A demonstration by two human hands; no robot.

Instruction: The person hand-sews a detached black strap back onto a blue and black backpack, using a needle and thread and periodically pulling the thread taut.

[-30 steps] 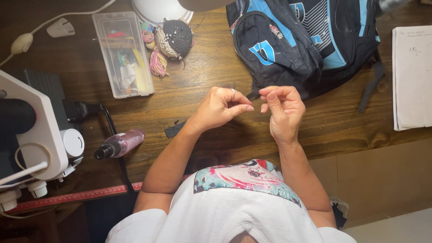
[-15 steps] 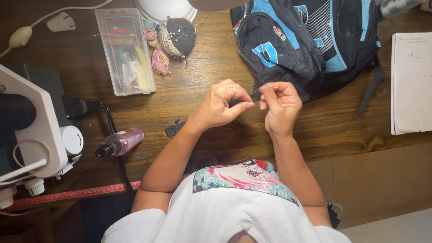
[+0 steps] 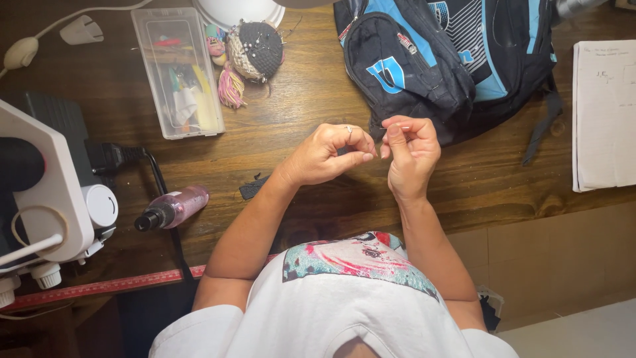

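Both hands hover over the wooden counter, fingertips nearly touching. The left hand and right hand each pinch shut; whatever they hold is too small to tell, just beside the backpack.

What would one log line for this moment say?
left hand: pinched, fingertips meeting right | right hand: pinched, above wooden table | backpack: just beyond hands

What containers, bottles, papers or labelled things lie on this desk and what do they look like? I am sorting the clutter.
Clear plastic box: upper left, long rectangle, colourful small supplies inside.
Pink spray bottle: lying left of the left hand, black cap.
White paper pad: right edge, faint handwriting.
Backpack: above the right hand, black and blue, light-blue emblem.
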